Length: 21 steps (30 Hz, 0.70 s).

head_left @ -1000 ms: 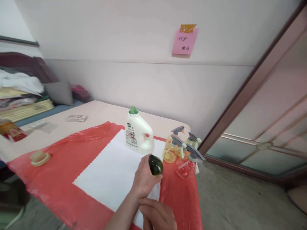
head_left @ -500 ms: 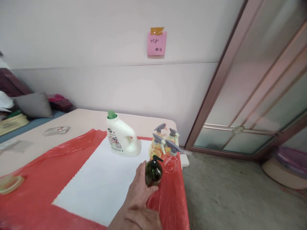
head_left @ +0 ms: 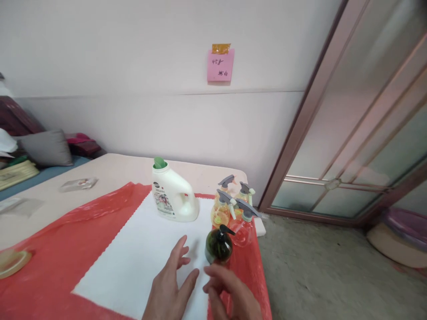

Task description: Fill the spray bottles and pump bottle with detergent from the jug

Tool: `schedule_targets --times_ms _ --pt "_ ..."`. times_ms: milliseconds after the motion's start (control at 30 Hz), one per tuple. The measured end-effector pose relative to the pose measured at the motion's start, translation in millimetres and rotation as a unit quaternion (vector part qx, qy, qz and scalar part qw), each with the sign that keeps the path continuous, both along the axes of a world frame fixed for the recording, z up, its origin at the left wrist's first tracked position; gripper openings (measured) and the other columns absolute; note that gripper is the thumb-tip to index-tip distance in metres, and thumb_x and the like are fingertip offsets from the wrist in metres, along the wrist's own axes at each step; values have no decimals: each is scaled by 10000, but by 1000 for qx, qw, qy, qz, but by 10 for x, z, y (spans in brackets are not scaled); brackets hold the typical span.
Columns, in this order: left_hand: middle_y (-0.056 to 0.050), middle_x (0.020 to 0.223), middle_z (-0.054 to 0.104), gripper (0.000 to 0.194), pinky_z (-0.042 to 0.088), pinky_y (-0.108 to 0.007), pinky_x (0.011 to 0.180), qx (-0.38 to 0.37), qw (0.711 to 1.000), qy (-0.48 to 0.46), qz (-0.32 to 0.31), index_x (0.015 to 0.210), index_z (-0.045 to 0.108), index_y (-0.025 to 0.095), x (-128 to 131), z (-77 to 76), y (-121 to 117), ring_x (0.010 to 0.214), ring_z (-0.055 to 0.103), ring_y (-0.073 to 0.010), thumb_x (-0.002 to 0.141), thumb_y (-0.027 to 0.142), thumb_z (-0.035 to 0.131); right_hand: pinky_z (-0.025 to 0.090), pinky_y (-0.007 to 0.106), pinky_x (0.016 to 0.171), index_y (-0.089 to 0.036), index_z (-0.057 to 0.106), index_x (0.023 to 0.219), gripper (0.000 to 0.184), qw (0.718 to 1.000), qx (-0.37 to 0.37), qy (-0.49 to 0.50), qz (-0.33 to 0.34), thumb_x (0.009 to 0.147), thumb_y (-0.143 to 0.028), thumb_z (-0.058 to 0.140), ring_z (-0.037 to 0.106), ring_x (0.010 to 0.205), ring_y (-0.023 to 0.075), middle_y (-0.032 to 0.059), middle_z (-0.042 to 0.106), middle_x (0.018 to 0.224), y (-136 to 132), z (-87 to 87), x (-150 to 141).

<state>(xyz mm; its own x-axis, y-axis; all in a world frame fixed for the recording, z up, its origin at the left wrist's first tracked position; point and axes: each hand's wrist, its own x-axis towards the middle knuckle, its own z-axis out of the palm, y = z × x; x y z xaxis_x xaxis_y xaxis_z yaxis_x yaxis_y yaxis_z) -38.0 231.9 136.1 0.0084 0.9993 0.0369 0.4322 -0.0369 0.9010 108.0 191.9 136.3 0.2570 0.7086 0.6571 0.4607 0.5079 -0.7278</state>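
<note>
A dark green pump bottle [head_left: 218, 245] with a black pump head stands upright near the right edge of the white sheet [head_left: 133, 262]. My left hand [head_left: 171, 282] is open to the left of it, fingers apart and holding nothing. In front of the bottle is my right hand [head_left: 231, 289], its fingers loosely bent and apart with nothing between them. It hides the bottle's base; whether it touches the bottle I cannot tell. Just behind stand several clear spray bottles [head_left: 243, 232] with grey trigger heads. A white detergent jug [head_left: 173, 195] with a green spout sits farther back.
Red plastic film [head_left: 43, 266] covers part of the pale table [head_left: 123, 165]. A tape roll [head_left: 15, 263] lies at the left, and a clear packet [head_left: 78, 184] behind it. A pink note [head_left: 220, 66] is taped to the wall. Concrete floor [head_left: 307, 262] lies to the right.
My left hand has let go of the green pump bottle and drawn back to the left. My right hand has risen to the bottle's front. The bottle stays standing in place.
</note>
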Motion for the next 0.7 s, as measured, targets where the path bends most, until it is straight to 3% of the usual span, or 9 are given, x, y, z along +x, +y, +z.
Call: schedule_targets --times_ms 133,233,333,533,700 --pt "-100 1222 640 821 511 -420 868 63 997 -45 26 1468 280 302 114 108 -126 1003 656 -274 742 396 651 527 254 549 -241 342 1364 488 983 -65 169 37 897 -255 485 588 596 106 76 657 953 47 22 35" --pt "-86 1097 683 903 496 -405 881 79 995 -55 34 1515 93 258 229 158 -194 976 659 -252 775 359 601 482 224 517 -247 215 1446 599 976 -98 186 53 904 -266 470 553 603 97 45 628 901 84 -5 62" --pt "-36 926 692 932 474 -382 895 48 996 -67 22 1518 -27 236 252 166 -168 914 663 -218 803 349 561 446 206 491 -272 125 1476 647 975 -109 181 70 910 -243 438 532 599 94 13 618 846 118 -40 120" --pt "26 818 658 931 468 -348 857 -7 993 -111 -36 1501 -137 271 77 71 38 794 651 -166 828 276 506 418 201 453 -247 29 1489 763 968 -131 184 107 856 -164 445 531 565 108 -17 619 731 229 -16 289" --pt "52 747 635 935 463 -323 787 -18 993 -115 -35 1509 -104 284 31 24 104 723 626 -159 805 237 510 392 197 442 -254 42 1489 785 955 -182 210 103 822 -176 449 479 546 103 -36 606 711 288 -27 313"
